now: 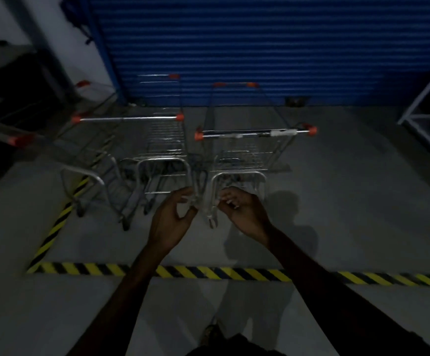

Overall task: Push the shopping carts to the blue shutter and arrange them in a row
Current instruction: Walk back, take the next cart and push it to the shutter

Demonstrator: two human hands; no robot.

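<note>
carts first: i count three shopping carts of thin chrome wire mesh with tubular bent frames, parked side by side, noses toward the blue shutter (pixel 260 47), a wall of ribbed horizontal slats just beyond them.

right cart (pixel 244 155) sits straight ahead of the right hand (pixel 242 206); its straight metal handle bar has orange plastic end caps and pale wraps along it. middle cart (pixel 162 150) stands ahead of the left hand (pixel 175 211), same bar, same orange caps. left cart (pixel 93 160) is well off to the left of both hands, angled, partly blurred.

both hands are bare, raised in front of the gap between the middle and right carts. left hand: fingers curled, thumb apart from them, nothing clamped that i can see. right hand: fingers loosely bent and close together; whether they touch the frame tube i cannot tell.

floor (pixel 337 214) is smooth grey concrete. two runs of yellow-black hazard tape (pixel 208 273), one below the wrists, one diagonal to the left.
</note>
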